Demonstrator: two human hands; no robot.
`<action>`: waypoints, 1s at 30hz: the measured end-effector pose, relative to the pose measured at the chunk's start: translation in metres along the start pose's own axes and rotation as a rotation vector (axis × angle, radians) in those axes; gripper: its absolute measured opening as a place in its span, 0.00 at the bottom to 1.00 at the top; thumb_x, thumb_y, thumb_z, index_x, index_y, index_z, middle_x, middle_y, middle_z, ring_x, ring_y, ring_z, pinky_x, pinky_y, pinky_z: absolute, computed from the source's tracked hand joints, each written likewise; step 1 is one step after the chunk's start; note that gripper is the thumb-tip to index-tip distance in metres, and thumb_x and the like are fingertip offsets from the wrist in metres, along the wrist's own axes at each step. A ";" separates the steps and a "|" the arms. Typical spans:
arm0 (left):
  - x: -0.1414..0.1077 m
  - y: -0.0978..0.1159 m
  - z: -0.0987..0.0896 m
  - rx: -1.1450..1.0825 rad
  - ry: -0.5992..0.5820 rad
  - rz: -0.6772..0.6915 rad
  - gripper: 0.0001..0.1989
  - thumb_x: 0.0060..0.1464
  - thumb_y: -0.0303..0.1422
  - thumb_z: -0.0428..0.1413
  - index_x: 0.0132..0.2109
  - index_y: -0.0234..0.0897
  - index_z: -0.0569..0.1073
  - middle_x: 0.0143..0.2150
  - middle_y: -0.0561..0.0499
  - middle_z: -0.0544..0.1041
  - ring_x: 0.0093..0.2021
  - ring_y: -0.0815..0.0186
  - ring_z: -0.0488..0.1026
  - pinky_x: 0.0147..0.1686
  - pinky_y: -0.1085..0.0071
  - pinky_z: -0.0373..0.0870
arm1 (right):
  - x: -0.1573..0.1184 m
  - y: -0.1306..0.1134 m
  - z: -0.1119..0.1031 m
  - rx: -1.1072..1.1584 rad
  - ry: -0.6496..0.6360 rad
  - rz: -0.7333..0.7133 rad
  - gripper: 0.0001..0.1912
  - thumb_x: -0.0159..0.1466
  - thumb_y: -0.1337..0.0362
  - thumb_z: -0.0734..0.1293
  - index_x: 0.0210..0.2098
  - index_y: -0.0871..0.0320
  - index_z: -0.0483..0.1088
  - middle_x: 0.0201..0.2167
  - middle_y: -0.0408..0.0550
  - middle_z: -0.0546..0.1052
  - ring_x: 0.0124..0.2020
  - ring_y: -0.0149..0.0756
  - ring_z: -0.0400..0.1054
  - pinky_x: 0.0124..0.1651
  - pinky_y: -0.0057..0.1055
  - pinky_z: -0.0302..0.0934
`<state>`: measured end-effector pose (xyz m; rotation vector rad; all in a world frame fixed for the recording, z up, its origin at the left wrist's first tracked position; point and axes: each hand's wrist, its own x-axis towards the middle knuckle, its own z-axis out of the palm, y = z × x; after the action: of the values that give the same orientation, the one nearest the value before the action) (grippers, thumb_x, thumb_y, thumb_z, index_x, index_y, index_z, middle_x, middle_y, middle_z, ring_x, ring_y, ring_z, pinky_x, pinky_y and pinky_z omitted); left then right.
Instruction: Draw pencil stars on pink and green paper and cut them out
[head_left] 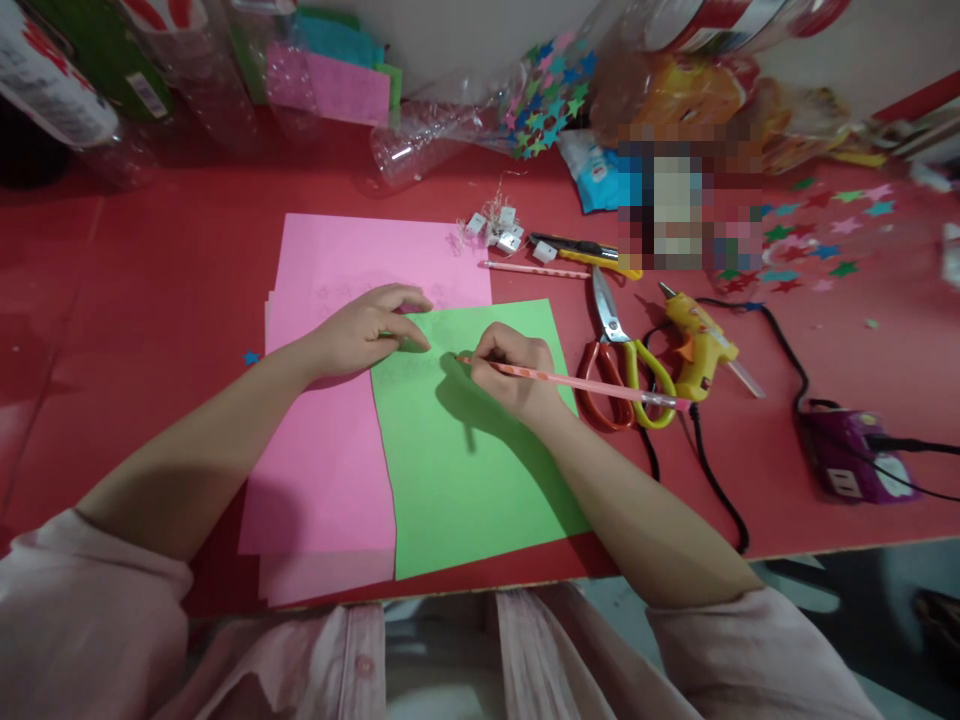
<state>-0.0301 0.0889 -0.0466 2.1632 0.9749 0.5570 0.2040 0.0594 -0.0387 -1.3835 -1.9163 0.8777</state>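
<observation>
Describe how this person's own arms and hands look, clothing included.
The left sleeve and right sleeve are loose, pale pink cloth, ending near the elbows. The forearms are bare. The left hand and right hand are ungloved; no watch or bracelet shows.

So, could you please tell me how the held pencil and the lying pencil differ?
The held pencil is in the right hand, aslant; the lying pencil rests flat, untouched. The held pencil's eraser points to the picture's right; the lying pencil's appears to point left. Both are pink with reddish markings.
</observation>
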 end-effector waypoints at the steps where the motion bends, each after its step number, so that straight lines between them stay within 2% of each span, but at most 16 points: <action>1: 0.000 0.000 0.000 0.005 -0.002 -0.001 0.21 0.55 0.21 0.46 0.43 0.42 0.81 0.60 0.50 0.69 0.63 0.60 0.63 0.63 0.58 0.62 | 0.000 0.001 0.001 -0.006 -0.007 -0.006 0.07 0.51 0.70 0.61 0.21 0.54 0.57 0.17 0.37 0.62 0.21 0.27 0.54 0.25 0.27 0.47; 12: 0.001 0.000 -0.001 0.023 -0.018 -0.012 0.19 0.58 0.24 0.47 0.42 0.43 0.82 0.60 0.51 0.69 0.63 0.60 0.63 0.64 0.59 0.61 | -0.002 0.001 0.000 -0.018 -0.066 -0.035 0.06 0.50 0.70 0.61 0.21 0.55 0.59 0.17 0.36 0.62 0.20 0.26 0.53 0.24 0.26 0.47; 18: 0.001 0.000 0.000 0.016 0.001 0.008 0.20 0.56 0.22 0.47 0.42 0.42 0.82 0.59 0.49 0.70 0.62 0.59 0.64 0.63 0.58 0.62 | -0.002 0.003 0.000 0.003 -0.064 -0.028 0.07 0.51 0.71 0.61 0.21 0.55 0.58 0.17 0.36 0.62 0.20 0.26 0.52 0.25 0.27 0.46; 24: 0.000 0.001 0.000 0.007 -0.011 -0.019 0.21 0.55 0.21 0.47 0.43 0.43 0.81 0.60 0.51 0.69 0.64 0.59 0.62 0.64 0.57 0.60 | -0.001 0.002 -0.002 0.058 -0.036 -0.001 0.06 0.51 0.69 0.61 0.21 0.55 0.58 0.18 0.37 0.62 0.21 0.27 0.54 0.25 0.27 0.48; 30: 0.000 0.000 0.000 0.002 -0.009 -0.001 0.20 0.56 0.22 0.47 0.43 0.42 0.81 0.59 0.49 0.69 0.63 0.58 0.62 0.64 0.57 0.61 | 0.000 0.002 0.000 0.039 -0.040 -0.027 0.06 0.51 0.69 0.61 0.21 0.55 0.58 0.17 0.36 0.62 0.20 0.26 0.53 0.25 0.27 0.48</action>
<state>-0.0303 0.0891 -0.0467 2.1649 0.9722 0.5460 0.2050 0.0595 -0.0398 -1.3231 -1.9335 0.9314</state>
